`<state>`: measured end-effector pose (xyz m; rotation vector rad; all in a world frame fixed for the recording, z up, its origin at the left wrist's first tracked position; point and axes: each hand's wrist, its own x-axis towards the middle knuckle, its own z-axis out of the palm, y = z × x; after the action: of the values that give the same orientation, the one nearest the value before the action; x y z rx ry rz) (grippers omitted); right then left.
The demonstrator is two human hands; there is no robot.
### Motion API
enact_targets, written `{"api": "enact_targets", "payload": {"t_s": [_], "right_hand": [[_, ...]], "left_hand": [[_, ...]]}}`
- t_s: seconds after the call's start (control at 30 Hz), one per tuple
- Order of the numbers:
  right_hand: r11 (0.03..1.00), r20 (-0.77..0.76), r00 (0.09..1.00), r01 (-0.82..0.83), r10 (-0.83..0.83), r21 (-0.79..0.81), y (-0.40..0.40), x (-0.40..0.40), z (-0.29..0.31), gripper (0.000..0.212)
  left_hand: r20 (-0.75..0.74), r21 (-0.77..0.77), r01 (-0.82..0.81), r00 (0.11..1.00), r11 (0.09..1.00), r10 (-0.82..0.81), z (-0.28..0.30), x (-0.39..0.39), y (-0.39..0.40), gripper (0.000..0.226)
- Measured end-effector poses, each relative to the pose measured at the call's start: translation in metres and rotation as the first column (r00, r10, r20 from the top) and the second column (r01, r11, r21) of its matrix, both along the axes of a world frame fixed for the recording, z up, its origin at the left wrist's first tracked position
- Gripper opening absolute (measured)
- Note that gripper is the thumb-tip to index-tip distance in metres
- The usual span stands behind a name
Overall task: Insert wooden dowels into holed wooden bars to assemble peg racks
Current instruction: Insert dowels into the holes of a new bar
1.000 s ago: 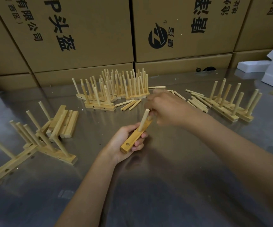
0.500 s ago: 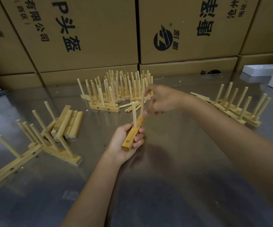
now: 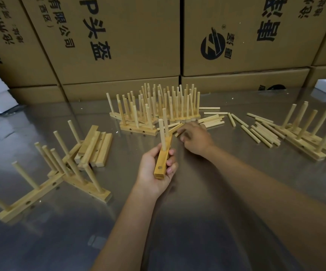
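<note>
Holed bar (image 3: 163, 157) with two dowels gripped in left hand (image 3: 154, 173), right hand (image 3: 195, 139) fingers curled on loose dowels (image 3: 210, 121)

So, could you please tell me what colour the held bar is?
Honey-yellow wood, clearest in the head view: bar.

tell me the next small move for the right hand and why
Probably pinch one loose dowel and bring it to the bar. The left hand holds that bar with two dowels standing and an empty hole near its close end; the right hand already reaches the loose dowels.
</note>
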<state>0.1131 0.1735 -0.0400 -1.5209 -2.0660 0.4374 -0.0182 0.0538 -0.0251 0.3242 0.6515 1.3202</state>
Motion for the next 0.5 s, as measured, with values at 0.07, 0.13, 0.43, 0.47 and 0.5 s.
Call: {"api": "enact_targets", "payload": {"t_s": [0.07,0.13,0.43,0.47,0.5], "right_hand": [[0.998,-0.012,1.000,-0.011,0.012,0.060,0.001,0.003,-0.004,0.014],[0.993,0.057,0.998,-0.046,0.039,0.110,-0.001,0.007,-0.004,0.009],[0.977,0.243,0.966,-0.131,0.088,0.169,-0.036,0.014,0.005,0.015],[0.980,0.271,0.960,-0.116,0.069,0.160,-0.043,0.018,0.008,0.012],[0.983,0.265,0.963,-0.097,0.052,0.159,-0.052,0.022,0.010,0.011]], "left_hand": [[0.007,-0.002,0.004,1.000,1.000,-0.004,0.000,0.001,0.000,0.023],[0.007,-0.003,0.006,1.000,1.000,-0.006,0.001,0.001,-0.001,0.023],[-0.021,0.000,-0.003,1.000,1.000,0.003,0.000,0.001,-0.002,0.023],[-0.022,-0.001,-0.004,1.000,1.000,0.004,0.000,0.001,-0.001,0.023],[-0.021,-0.004,-0.006,1.000,1.000,0.006,-0.001,0.001,-0.001,0.023]]}}
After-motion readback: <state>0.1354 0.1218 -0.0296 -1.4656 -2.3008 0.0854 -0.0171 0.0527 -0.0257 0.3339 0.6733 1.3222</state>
